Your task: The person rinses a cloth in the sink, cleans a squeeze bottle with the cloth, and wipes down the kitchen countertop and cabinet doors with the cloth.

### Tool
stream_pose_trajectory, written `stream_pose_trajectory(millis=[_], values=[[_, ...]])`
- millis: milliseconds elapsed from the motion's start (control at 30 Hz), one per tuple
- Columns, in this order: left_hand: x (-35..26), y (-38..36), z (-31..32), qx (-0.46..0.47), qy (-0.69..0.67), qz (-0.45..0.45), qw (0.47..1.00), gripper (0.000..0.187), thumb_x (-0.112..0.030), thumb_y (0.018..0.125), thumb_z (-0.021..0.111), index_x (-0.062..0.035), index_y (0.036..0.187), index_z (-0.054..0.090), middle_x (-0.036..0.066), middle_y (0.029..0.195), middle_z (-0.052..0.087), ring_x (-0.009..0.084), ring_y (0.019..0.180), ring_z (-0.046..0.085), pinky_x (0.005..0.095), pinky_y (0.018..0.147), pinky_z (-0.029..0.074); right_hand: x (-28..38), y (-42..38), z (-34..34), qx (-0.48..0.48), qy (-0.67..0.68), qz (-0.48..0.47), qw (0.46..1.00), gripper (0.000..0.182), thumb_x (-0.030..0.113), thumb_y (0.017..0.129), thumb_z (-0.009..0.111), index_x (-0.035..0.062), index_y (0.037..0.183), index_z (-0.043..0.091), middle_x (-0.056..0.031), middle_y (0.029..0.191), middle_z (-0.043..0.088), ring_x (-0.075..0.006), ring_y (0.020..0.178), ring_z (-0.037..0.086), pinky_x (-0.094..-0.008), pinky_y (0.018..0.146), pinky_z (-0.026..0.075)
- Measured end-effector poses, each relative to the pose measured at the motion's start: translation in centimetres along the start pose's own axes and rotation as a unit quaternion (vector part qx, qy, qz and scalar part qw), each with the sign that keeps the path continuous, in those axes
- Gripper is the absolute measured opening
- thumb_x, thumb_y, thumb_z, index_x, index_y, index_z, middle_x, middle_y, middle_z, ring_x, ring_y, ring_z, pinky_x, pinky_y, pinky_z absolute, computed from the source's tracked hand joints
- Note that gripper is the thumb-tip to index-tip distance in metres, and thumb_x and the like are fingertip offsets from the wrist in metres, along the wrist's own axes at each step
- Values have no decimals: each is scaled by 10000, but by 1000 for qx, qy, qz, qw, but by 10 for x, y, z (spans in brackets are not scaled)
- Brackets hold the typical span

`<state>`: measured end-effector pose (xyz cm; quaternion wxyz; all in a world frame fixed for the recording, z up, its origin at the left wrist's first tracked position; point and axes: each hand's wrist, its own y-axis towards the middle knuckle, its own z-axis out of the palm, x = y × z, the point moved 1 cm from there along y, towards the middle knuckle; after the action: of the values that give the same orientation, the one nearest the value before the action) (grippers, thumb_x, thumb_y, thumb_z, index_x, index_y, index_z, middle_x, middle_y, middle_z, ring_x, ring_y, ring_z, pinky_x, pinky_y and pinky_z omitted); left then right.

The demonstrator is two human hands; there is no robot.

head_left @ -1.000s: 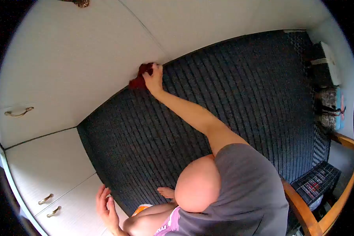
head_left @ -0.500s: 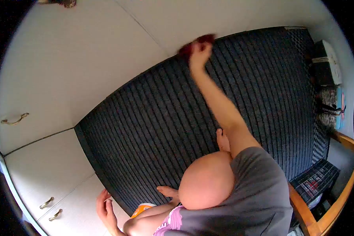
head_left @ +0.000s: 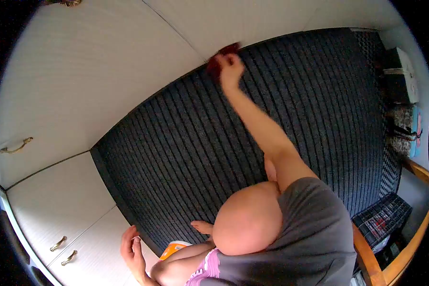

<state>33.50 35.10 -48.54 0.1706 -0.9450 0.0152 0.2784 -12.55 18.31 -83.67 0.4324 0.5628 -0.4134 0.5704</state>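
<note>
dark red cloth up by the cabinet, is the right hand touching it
Touching: the head view shows the right hand's fingers lying over the dark red cloth, with no gap between.

cloth (head_left: pixel 214 70) @ cupbd (head_left: pixel 105 71) btm edge | mat (head_left: pixel 176 143) mid | box (head_left: pixel 396 88) far R (nr wall (head_left: pixel 425 86))

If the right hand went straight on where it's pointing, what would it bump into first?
Probably the flat, whitish cabinet front, beyond the dark red cloth in the right hand; whether cloth and cabinet touch is unclear.
</note>
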Motion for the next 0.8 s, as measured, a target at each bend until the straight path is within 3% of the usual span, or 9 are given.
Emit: stream_pose_trajectory(millis=[100, 167, 267, 367, 467, 600, 700, 767, 800], values=[[0, 9, 1, -7, 2, -6, 1000, 255, -26, 886, 506, 8, 1115, 611, 121, 1155, 604, 196, 972, 595, 301, 840, 472, 9, -29, 28, 33, 70, 105, 991, 263, 141, 706, 800, -29, 829, 641, -89, 825, 642, -199, 815, 551, -347, 781, 450], [-2, 11, -2, -6, 8, 1, 1000, 254, -25, 891, 505, 13, 1120, 607, 120, 1150, 606, 193, 971, 595, 300, 840, 473, 14, -8, 4, 13, 35, 44, 998, 243, 118, 722, 786, -28, 849, 640, -87, 860, 643, -196, 826, 556, -332, 787, 454], [0, 8, 2, 0, 5, 5, 1000, 252, -21, 895, 504, 17, 1125, 602, 116, 1137, 610, 189, 968, 596, 300, 842, 474, 13, 47, -31, -117, 168, 111, 973, 237, 106, 745, 764, -37, 889, 642, -76, 863, 654, -184, 791, 570, -323, 744, 468], [7, 5, -1, 21, 12, 7, 1000, 257, -17, 896, 505, 13, 1131, 602, 110, 1123, 615, 186, 964, 597, 302, 843, 475, 11, 31, -18, -105, 34, 47, 993, 231, 99, 721, 771, -36, 849, 634, -118, 834, 667, -223, 779, 588, -343, 738, 471], [4, 10, 1, 6, 15, -11, 1000, 255, -22, 894, 508, 15, 1127, 606, 109, 1112, 617, 186, 957, 597, 301, 840, 475, 18, -21, 21, 28, 74, 130, 988, 239, 121, 672, 807, -12, 798, 654, -126, 820, 670, -227, 777, 590, -329, 746, 467], [-2, 16, -1, -15, 26, -5, 1000, 244, -32, 899, 514, 16, 1118, 611, 111, 1094, 620, 187, 947, 596, 296, 833, 472, 15, 7, 0, -47, 87, 85, 992, 250, 97, 669, 808, -42, 799, 646, -115, 813, 667, -212, 741, 582, -328, 707, 471], [2, 6, -1, 15, 34, 9, 999, 243, -32, 903, 516, 13, 1125, 608, 109, 1079, 621, 184, 943, 595, 293, 830, 469, 22, 41, -26, -123, 217, 172, 953, 261, 96, 737, 772, -46, 903, 629, -86, 863, 633, -175, 775, 551, -311, 731, 464], [5, 6, -1, 32, 39, 14, 999, 243, -33, 905, 516, 12, 1126, 606, 107, 1066, 623, 185, 944, 595, 294, 833, 469, 21, 25, -14, -84, 54, 82, 992, 264, 118, 733, 778, -49, 878, 634, -90, 872, 640, -198, 777, 560, -317, 733, 462], [5, 8, 1, 40, 43, 16, 998, 242, -33, 906, 516, 11, 1127, 605, 106, 1060, 624, 185, 944, 595, 295, 835, 469, 24, 7, -4, -41, 58, 66, 995, 257, 124, 723, 787, -39, 859, 642, -80, 865, 633, -192, 807, 547, -318, 758, 450]])
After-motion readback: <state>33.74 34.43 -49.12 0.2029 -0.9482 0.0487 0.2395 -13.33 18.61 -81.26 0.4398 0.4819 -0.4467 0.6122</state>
